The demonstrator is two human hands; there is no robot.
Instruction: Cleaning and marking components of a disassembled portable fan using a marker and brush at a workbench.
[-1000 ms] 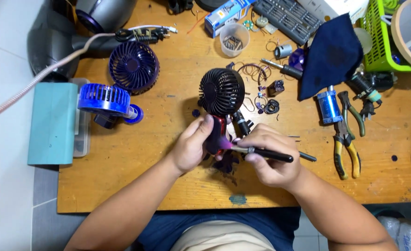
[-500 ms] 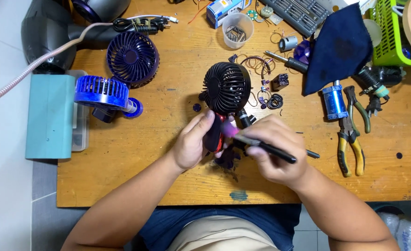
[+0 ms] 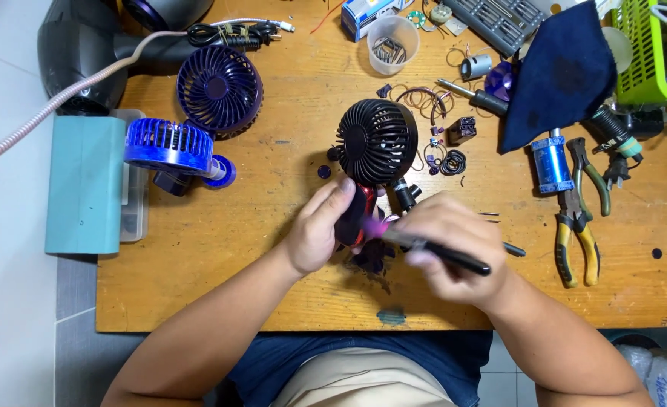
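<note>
My left hand (image 3: 317, 234) grips a small dark red and black part (image 3: 356, 215) just below the round black fan grille (image 3: 376, 142) on the wooden table (image 3: 220, 256). My right hand (image 3: 454, 249) holds a thin black brush (image 3: 443, 252) with a pink tip, and the tip rests against the part at my left thumb. The right hand is blurred. A short black cylinder (image 3: 405, 194) lies between the grille and my right hand.
Two blue fan grilles (image 3: 219, 89) (image 3: 169, 145) lie at the left beside a teal box (image 3: 84, 185). A clear cup (image 3: 392, 44), coiled wires (image 3: 452, 162), a dark blue cloth (image 3: 563, 71), a blue cylinder (image 3: 550, 164), pliers (image 3: 575, 230) and a green basket (image 3: 654, 53) crowd the far right.
My right hand with the brush has shifted slightly against the part; it is now blurred. My left hand keeps its grip. The fan grille has not moved on the table.
</note>
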